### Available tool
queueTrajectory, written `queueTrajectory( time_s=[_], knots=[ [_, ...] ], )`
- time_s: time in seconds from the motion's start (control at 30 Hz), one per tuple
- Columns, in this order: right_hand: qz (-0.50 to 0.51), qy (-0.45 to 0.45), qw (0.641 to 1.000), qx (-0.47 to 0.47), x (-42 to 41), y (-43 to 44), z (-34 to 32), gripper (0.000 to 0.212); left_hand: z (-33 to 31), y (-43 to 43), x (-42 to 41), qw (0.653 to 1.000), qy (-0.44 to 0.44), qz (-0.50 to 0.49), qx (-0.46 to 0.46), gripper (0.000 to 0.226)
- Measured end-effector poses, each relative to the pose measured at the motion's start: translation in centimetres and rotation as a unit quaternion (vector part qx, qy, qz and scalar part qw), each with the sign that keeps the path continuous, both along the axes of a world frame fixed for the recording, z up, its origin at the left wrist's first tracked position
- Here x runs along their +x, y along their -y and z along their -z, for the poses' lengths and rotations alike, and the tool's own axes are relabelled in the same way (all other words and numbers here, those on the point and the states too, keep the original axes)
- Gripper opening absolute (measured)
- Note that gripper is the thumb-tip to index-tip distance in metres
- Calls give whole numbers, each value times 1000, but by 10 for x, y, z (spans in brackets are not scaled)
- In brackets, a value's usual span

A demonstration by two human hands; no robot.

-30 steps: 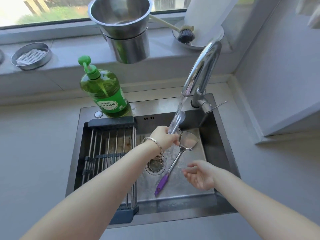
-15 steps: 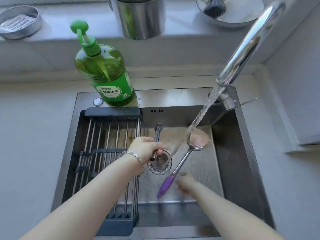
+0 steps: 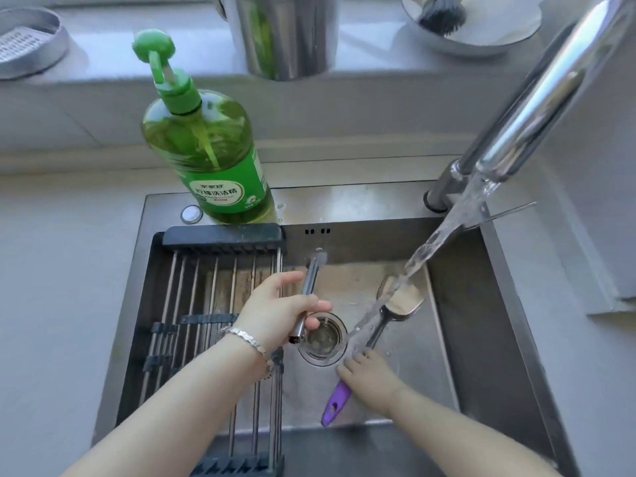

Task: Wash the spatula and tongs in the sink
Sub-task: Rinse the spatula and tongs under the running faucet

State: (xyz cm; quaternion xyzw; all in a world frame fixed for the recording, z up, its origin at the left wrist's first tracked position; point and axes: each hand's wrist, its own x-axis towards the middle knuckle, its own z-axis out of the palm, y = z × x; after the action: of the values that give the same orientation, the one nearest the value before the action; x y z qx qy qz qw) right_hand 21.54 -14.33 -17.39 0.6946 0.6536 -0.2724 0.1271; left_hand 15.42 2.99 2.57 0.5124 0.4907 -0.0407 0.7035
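My left hand [image 3: 280, 313] is shut on the steel tongs [image 3: 311, 277], held closed and tilted above the drain [image 3: 323, 339], their tips pointing to the sink's back wall. A steel spatula [image 3: 401, 299] with a purple handle [image 3: 335, 404] lies on the sink floor. My right hand [image 3: 370, 376] is closed around that handle's upper part. Water runs from the faucet [image 3: 537, 108] onto the spatula's blade.
A roll-up drying rack [image 3: 213, 325] covers the sink's left half. A green dish-soap bottle [image 3: 206, 153] stands on the sink's back rim [image 3: 361, 201]. On the sill sit a steel canister [image 3: 282, 32], a round tin [image 3: 27, 43] and a dish with a brush [image 3: 444, 12].
My left hand brought the tongs down from the water stream to above the drain. My right hand dropped from open above the sink floor onto the spatula's handle. The camera moved closer.
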Motion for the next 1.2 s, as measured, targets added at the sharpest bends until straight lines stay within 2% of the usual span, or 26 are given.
queueTrajectory(
  time_s=[0.03, 0.1, 0.17, 0.23, 0.27, 0.37, 0.53, 0.63, 0.7, 0.83, 0.93, 0.97, 1.0, 1.1, 1.2],
  knots=[
    [60, -33, 997, 34, 5, 1, -13, 55, -7, -1, 0, 1000, 4, 10, 25, 39],
    [162, -120, 972, 124, 17, 1, -55, 42, -25, -1, 2, 997, 11, 27, 71, 42],
    [325, -260, 882, 223, 29, -4, -99, 24, -43, 2, 3, 995, 25, 22, 98, 44],
    [445, -390, 766, 252, 38, -9, -142, 31, -57, 6, 4, 992, 44, 14, 121, 42],
    [479, -428, 723, 255, 42, -12, -160, 33, -64, 8, 4, 990, 54, 13, 132, 39],
    [518, -522, 633, 242, 53, -17, -204, 25, -81, 17, 7, 983, 76, 33, 163, 34],
    [525, -604, 566, 199, 56, -21, -234, 20, -97, 38, 22, 956, 67, 128, 254, 24],
    [522, -621, 553, 191, 50, -26, -245, 39, -104, 49, 35, 945, 74, 187, 259, 15],
    [498, -624, 573, 187, 48, -29, -252, 35, -108, 56, 43, 938, 82, 211, 262, 3],
    [452, -603, 625, 202, 48, -27, -261, 7, -103, 54, 53, 919, 75, 206, 329, 28],
    [455, -529, 664, 269, 46, -21, -255, 7, -100, 51, 61, 917, 76, 189, 342, 41],
    [463, -509, 663, 294, 45, -19, -252, 11, -100, 52, 64, 916, 76, 187, 347, 43],
    [476, -499, 652, 316, 44, -17, -249, 25, -101, 54, 68, 914, 76, 190, 350, 42],
    [503, -500, 604, 363, 44, -13, -241, 60, -100, 63, 77, 907, 69, 235, 342, 35],
    [509, -494, 599, 372, 45, -6, -231, 71, -100, 69, 78, 906, 80, 279, 309, 25]
  ],
)
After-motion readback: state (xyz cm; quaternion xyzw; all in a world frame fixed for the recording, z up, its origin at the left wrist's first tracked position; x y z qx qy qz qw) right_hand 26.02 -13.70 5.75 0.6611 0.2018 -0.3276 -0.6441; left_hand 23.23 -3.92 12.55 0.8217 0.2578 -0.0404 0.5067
